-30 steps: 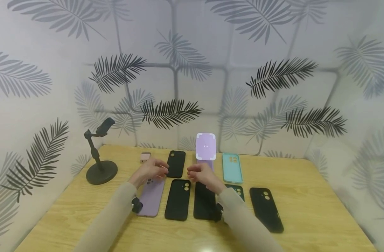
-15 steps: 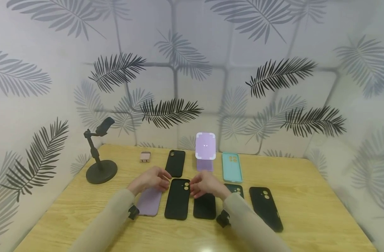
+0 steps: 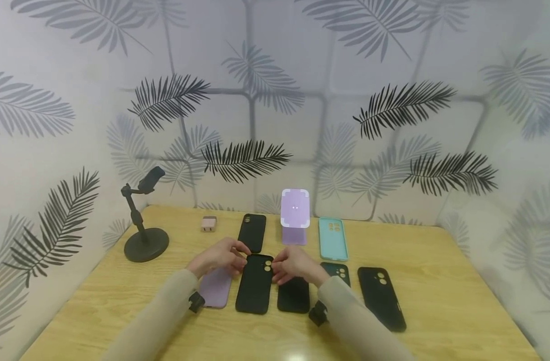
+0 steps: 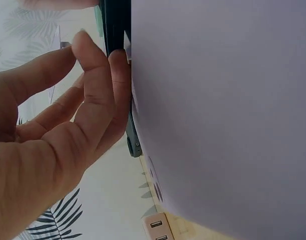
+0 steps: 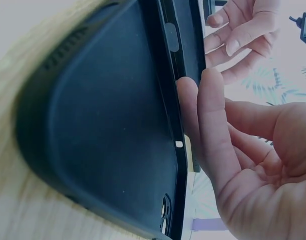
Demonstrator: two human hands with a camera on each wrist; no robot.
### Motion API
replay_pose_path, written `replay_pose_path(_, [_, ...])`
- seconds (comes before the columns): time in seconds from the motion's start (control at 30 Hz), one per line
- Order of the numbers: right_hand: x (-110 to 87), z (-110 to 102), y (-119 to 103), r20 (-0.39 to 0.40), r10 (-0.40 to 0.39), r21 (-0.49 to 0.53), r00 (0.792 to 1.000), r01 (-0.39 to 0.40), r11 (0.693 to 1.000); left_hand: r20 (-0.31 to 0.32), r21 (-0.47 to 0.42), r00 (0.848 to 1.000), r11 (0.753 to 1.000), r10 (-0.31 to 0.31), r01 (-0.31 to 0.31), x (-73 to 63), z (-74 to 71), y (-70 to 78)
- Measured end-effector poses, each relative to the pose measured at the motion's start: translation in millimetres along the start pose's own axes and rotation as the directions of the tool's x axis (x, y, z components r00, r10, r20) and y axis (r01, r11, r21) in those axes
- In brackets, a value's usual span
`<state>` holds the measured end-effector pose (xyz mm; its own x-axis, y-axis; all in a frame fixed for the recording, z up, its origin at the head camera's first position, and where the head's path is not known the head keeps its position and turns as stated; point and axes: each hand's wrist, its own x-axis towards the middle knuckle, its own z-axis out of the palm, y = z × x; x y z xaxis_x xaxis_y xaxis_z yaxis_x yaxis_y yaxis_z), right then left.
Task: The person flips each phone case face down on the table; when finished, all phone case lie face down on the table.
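Note:
In the head view a black phone case (image 3: pixel 253 288) lies on the table between my two hands. My left hand (image 3: pixel 220 257), fingers slightly bent, reaches over a lilac phone case (image 3: pixel 215 291) to the black case's upper left edge. On the other side my right hand (image 3: pixel 297 263) has its fingertips right at the upper right edge, beside the camera holes. Under the right hand lies another black case (image 3: pixel 294 296), partly hidden; the right wrist view shows its hollow inside (image 5: pixel 112 110). Nothing is pinched between thumb and fingers in either wrist view.
Behind the hands are a third black case (image 3: pixel 252 233), a lilac stand (image 3: pixel 295 208), a turquoise case (image 3: pixel 333 239) and a pink charger plug (image 3: pixel 209 223). To the right lie a dark green case (image 3: pixel 340 272) and a black case (image 3: pixel 381 299). A black stand (image 3: pixel 146 244) is at left.
Both hands have come down toward the near side, from above the row to the sides of the middle black case. The left fingers have since moved slightly right, to its edge.

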<state>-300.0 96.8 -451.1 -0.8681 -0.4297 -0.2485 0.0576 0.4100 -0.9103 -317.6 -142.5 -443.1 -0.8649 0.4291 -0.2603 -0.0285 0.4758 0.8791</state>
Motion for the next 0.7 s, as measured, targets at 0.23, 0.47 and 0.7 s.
replay_pose_path(0.23, [-1.6, 3, -3, 0.018, -0.040, -0.019, 0.999, 0.040, 0.999, 0.006, -0.083, 0.999, 0.996, 0.040, -0.040, 4.2, -3.3, -0.3])
replay_pose_path(0.47, [-0.2, 11, 0, 0.023, -0.026, -0.001, 0.999, 0.026, 1.000, 0.027, -0.203, 0.996, 0.976, 0.089, -0.082, 2.7, 1.3, 0.8])
replay_pose_path(0.7, [-0.6, 12, -1, 0.016, -0.013, 0.063, 1.000, 0.012, 0.998, 0.103, -0.242, 0.989, 0.967, 0.108, -0.080, 6.3, 14.7, 14.4])
